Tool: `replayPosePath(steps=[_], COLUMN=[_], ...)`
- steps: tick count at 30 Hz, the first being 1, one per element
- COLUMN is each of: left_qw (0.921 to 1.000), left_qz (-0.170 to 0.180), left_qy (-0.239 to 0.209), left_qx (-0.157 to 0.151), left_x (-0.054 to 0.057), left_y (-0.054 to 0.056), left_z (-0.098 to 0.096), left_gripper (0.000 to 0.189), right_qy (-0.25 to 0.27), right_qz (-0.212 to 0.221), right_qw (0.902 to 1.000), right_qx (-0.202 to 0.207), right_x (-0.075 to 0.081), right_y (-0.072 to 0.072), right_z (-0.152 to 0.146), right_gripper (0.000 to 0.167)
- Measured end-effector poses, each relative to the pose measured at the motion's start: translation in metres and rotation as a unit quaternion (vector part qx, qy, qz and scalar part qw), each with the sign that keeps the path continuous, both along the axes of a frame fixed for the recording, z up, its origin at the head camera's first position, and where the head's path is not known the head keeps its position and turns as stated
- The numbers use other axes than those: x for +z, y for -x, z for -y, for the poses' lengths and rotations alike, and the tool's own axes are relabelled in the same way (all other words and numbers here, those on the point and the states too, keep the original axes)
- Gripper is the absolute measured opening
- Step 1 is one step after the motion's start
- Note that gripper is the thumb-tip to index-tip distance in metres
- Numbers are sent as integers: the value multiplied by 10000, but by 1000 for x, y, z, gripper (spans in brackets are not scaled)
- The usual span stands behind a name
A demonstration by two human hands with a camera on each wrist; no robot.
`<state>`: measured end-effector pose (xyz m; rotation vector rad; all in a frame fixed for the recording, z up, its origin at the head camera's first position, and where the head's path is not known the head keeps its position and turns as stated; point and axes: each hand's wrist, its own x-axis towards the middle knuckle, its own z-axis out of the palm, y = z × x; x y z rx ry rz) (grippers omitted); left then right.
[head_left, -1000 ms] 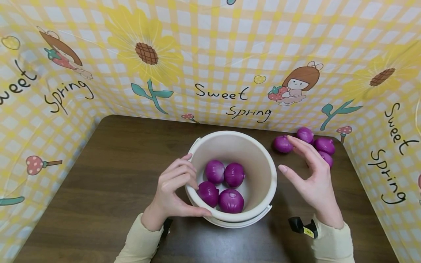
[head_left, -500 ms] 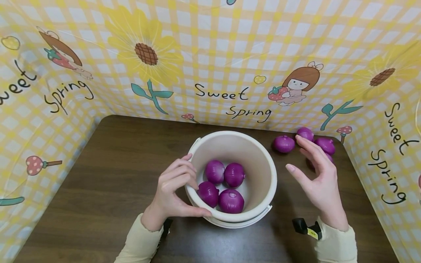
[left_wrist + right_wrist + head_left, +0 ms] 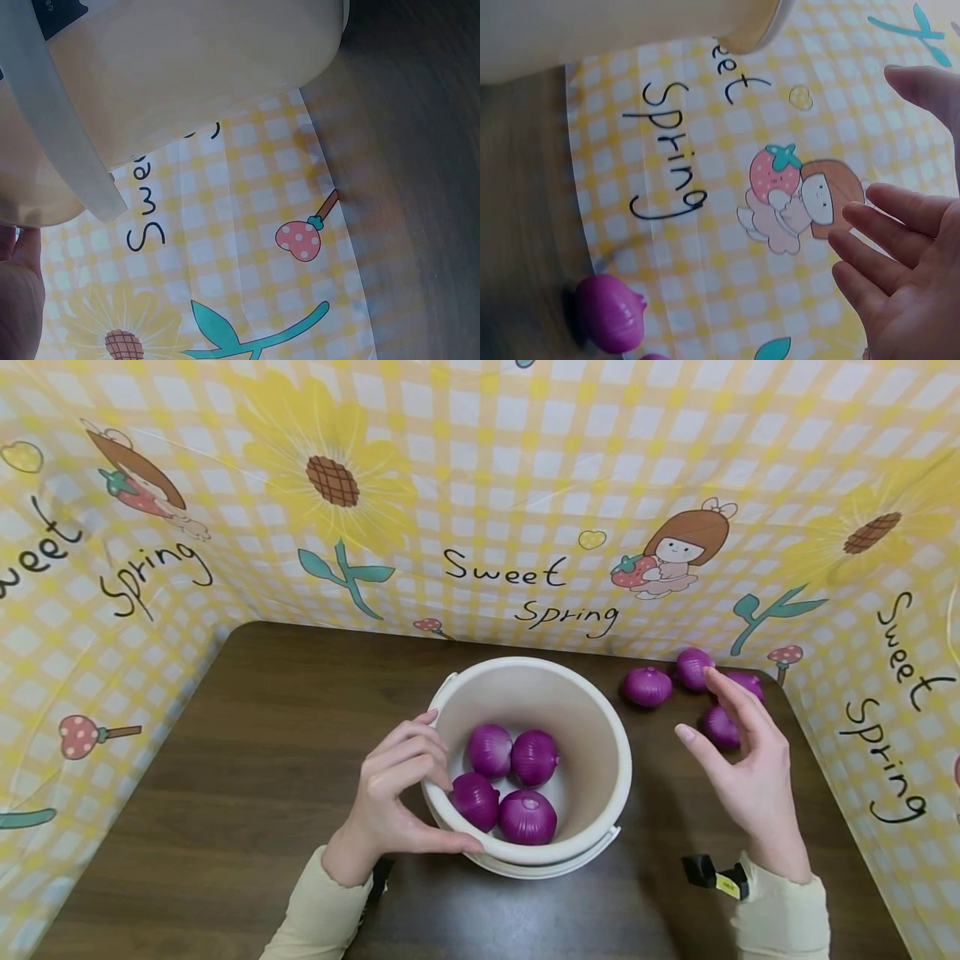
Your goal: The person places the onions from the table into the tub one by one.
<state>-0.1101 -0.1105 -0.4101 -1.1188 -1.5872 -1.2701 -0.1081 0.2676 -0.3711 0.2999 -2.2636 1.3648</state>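
Observation:
My left hand point(image 3: 397, 789) grips the rim of a cream plastic bucket point(image 3: 596, 743) on its left side, with the thumb along the near edge. Inside the bucket, several purple onions point(image 3: 527, 817) lie on the bottom. To the right, my right hand point(image 3: 750, 768) is spread over the table, thumb and fingers apart and holding nothing. Its fingertips overlap a group of loose onions point(image 3: 693, 669) in the head view. One more onion point(image 3: 647, 687) lies just left of that group. The right wrist view shows the bare palm and an onion point(image 3: 611, 313) below.
The brown wooden table point(image 3: 285, 735) is bounded by a checkered cloth point(image 3: 480, 485) at the back and both sides. A white bucket handle point(image 3: 547, 867) hangs down at the near side. Onions sit close to the table's back right corner.
My right hand has moved to the right, away from the bucket and across the loose onions, uncovering the leftmost one. The left hand and bucket have stayed in place.

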Motion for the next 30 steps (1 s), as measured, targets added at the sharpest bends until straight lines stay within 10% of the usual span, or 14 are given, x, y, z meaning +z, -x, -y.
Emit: replayPosePath(steps=[30], left_qw=[10000], left_qz=[11], left_qy=[-8], left_qx=[1], left_x=[1], left_y=[0], left_z=[0], left_gripper=[58], right_qy=[174], right_qz=[551], right_qw=[9932], right_qx=[-1010], right_x=[1], right_y=[8], right_z=[-44], right_gripper=[70])
